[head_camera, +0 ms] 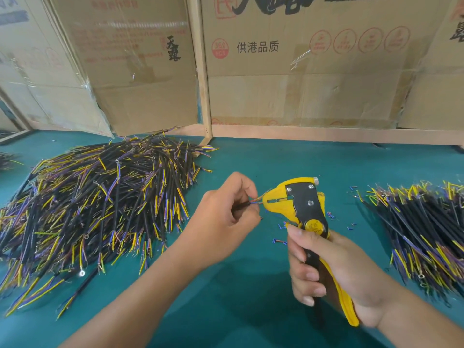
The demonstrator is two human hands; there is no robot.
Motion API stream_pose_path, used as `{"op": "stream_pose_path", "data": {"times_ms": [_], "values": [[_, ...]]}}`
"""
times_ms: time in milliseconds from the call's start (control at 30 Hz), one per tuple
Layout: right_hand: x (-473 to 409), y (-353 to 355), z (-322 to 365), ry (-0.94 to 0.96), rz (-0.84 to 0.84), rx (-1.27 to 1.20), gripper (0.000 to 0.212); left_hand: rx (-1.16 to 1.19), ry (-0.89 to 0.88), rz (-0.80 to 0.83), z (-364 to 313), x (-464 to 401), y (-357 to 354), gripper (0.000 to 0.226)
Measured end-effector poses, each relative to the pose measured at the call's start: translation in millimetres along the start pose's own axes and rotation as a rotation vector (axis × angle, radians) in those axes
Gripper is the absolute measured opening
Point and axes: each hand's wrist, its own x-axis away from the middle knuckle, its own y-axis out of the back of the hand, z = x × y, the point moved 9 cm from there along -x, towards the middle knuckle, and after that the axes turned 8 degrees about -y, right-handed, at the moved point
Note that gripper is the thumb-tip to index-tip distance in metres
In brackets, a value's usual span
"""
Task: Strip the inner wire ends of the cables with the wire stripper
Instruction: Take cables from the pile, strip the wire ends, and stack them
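Yellow wire stripper (298,204) gripped by right hand (334,270) | left hand (226,219) fingers pinch thin floppy cable (244,204) near tips | hold close to end

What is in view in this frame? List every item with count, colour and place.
cable: one, black, pinched at the stripper's nose
wire stripper: one, yellow and black, centre right
left cable pile: one, black with yellow and purple ends, left
right cable pile: one, same colours, right edge
insulation scraps: many, blue, around the stripper
table: one, green
cardboard boxes: several, brown, behind
left hand: holds the cable
right hand: grips the stripper handles
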Motion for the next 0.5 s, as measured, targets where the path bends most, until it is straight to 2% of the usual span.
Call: {"op": "stream_pose_path", "data": {"times_ms": [100,233,500], "values": [[1.3,5.6,7.1,0.022,-0.037,-0.001,0.046,-0.098,-0.017,-0.008,1.1,-1.9,6.5,0.017],[1.0,11.5,10.0,0.01,-0.051,-0.04,0.045,-0.119,-0.028,-0.054,1.3,-3.0,14.3,0.014],[-2.1,3.3,8.0,0.019,0.078,-0.128,0.031,-0.277,-0.023,-0.015,1.4,0.0,10.8,0.011]]}}
